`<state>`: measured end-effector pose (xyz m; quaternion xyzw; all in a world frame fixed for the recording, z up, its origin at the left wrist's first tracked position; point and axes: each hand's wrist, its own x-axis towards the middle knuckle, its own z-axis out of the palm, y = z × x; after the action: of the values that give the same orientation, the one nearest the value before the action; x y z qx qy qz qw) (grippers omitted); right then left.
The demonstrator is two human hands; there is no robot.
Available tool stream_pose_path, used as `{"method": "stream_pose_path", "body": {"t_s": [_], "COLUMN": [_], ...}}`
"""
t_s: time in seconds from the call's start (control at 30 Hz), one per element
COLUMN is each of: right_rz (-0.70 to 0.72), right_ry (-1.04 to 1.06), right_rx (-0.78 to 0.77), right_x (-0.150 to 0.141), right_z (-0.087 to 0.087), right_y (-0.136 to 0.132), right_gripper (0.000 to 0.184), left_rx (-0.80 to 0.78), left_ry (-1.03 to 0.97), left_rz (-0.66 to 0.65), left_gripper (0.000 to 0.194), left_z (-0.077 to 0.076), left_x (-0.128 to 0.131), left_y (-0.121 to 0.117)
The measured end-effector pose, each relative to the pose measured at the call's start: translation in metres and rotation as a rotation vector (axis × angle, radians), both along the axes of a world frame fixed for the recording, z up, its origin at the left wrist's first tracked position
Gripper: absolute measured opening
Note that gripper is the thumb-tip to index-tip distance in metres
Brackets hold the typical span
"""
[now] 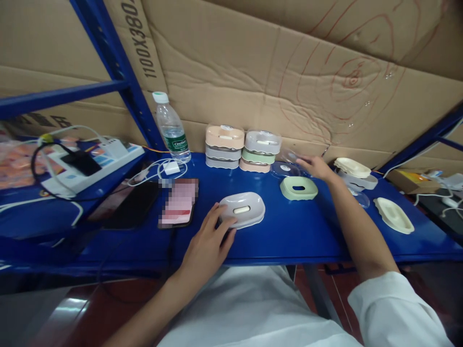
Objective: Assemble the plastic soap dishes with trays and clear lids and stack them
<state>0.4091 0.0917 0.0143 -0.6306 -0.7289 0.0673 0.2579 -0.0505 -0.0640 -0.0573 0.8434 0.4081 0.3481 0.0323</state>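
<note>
A pale grey oval soap dish (249, 198) with a slotted middle lies near the front of the blue table. My left hand (213, 231) grips its left edge, fingers over the rim and thumb at the near side. Farther back on the right, my right hand (316, 167) has its fingertips closed on a clear plastic lid (288, 154), which looks tilted. Another clear lid (284, 169) lies just below it. Nearest the right wrist is a light green soap dish base (299, 193) with an oval opening.
Two stacks of covered soap dishes, one left (224, 149) and one right (258, 153), stand against the cardboard. Cream dishes (394, 216) and grey parts (358, 180) sit at right. To the left are a water bottle (172, 127), phone (181, 200), charger (171, 167) and power strip (90, 168).
</note>
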Motion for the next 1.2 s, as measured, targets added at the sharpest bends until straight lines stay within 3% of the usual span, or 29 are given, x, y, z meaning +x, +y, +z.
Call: {"method": "stream_pose_path", "body": {"t_s": [0.23,0.3,0.37,0.43,0.53,0.63,0.77,1.0,1.2], "right_rz": [-0.1,-0.065,0.028,0.158,0.418,0.555,0.606,0.634,0.693], "right_ry": [-0.049,-0.064,-0.067,-0.073,-0.106,-0.175,-0.235,-0.37,-0.336], "right_rx": [0.068,0.066,0.079,0.196,0.331,0.321,0.298,0.258,0.192], "right_x": [0.021,0.0,-0.039,-0.091,-0.161,-0.194,-0.195,-0.194,-0.196], "right_z": [0.056,0.069,0.072,0.063,0.033,0.0,-0.017,-0.005,-0.01], "right_y": [-0.055,-0.075,-0.091,-0.103,-0.115,-0.123,-0.125,-0.127,-0.127], "right_gripper": [0.061,0.059,0.058,0.055,0.051,0.055,0.054,0.05,0.051], "left_rx": [-0.022,-0.082,-0.144,-0.183,-0.199,-0.194,-0.184,-0.22,-0.247], "left_ry": [-0.067,-0.1,-0.135,-0.172,-0.227,-0.26,-0.27,-0.257,-0.216], "left_rz": [0.019,0.059,0.097,0.107,0.088,0.081,0.077,0.077,0.07], "left_gripper": [0.02,0.028,0.043,0.057,0.072,0.083,0.087,0.084,0.073], "left_z": [0.001,0.003,0.004,0.004,0.001,-0.004,-0.006,-0.002,0.001], "left_x": [0.001,0.002,0.001,0.001,0.001,0.001,0.001,-0.001,-0.004], "left_y": [-0.003,-0.003,-0.003,-0.003,-0.002,-0.001,-0.001,0.0,0.001]}}
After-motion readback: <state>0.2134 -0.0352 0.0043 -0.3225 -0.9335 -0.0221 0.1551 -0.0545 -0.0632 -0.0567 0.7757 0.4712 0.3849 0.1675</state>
